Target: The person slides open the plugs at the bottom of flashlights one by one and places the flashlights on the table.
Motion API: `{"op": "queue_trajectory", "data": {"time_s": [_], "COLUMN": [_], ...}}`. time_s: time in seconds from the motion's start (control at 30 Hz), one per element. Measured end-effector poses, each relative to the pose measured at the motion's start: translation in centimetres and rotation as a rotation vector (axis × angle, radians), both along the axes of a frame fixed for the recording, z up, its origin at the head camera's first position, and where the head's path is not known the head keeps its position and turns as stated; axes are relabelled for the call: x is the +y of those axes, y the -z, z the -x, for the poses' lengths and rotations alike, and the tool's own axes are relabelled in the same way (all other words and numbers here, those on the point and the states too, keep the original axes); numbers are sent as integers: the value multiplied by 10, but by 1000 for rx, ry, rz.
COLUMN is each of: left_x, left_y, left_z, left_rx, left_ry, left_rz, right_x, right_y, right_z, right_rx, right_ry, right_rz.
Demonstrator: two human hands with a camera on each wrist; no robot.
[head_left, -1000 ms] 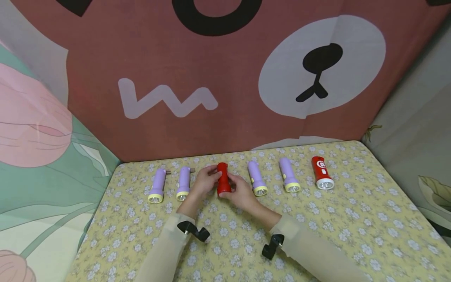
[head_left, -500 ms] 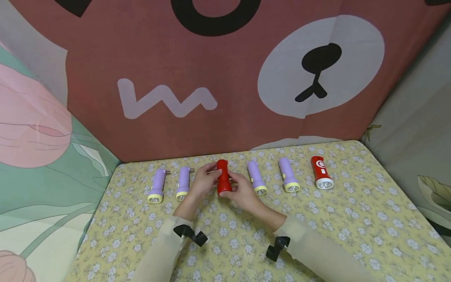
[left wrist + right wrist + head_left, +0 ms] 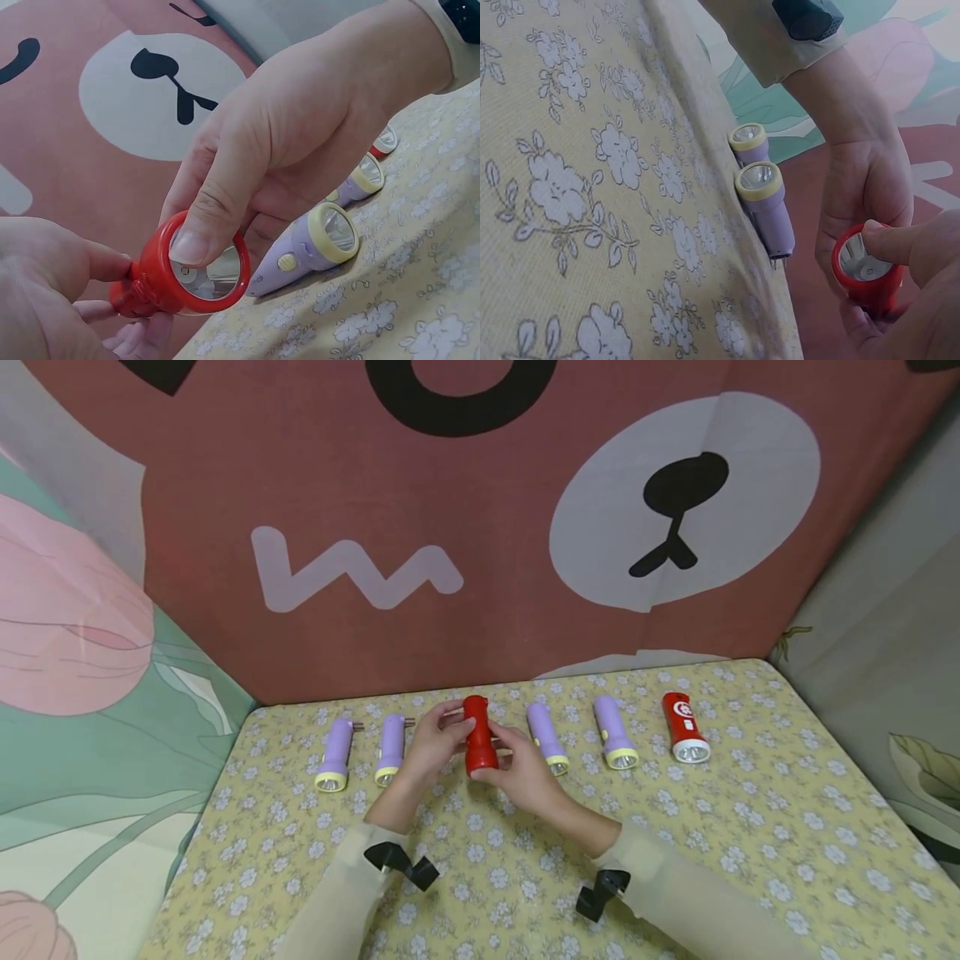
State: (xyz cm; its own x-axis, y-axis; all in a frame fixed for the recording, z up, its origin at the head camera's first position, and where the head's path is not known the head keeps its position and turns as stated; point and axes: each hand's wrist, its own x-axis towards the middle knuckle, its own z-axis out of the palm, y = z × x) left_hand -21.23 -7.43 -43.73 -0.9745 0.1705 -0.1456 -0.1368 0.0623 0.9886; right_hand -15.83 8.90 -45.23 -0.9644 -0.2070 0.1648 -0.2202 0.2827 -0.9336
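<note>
Both hands hold one red flashlight [image 3: 479, 737] near the back middle of the table. My left hand [image 3: 432, 745] grips its narrow body from the left, thumb on top. With my right hand [image 3: 525, 768] I pinch the wide lamp end, and the thumb lies across the lens, as the left wrist view of the flashlight [image 3: 166, 259] shows. The lens faces toward me, with a bright reflector inside the red rim. In the right wrist view the flashlight head [image 3: 864, 264] sits between the two hands.
Two purple flashlights with plug prongs, one at the far left [image 3: 335, 756] and one closer [image 3: 391, 747], lie left of the hands. On the right lie two more purple flashlights [image 3: 547, 737] [image 3: 617, 731] and a red-and-white flashlight [image 3: 686, 727]. A floral cloth [image 3: 480, 877] covers the table.
The red flashlight has risen slightly and shifted a little to the right with both hands. My right wrist has moved outward to the right. The other flashlights have stayed in place.
</note>
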Motion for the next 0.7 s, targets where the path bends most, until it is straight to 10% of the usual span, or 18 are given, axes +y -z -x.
{"op": "queue_trajectory", "data": {"time_s": [0.7], "left_x": [1], "left_y": [-8], "left_z": [0], "left_rx": [-27], "left_ry": [-14], "left_rz": [-56], "right_x": [13], "right_y": [-8], "right_z": [-6], "right_rx": [-22], "right_ry": [-67], "right_rz": [-12]}}
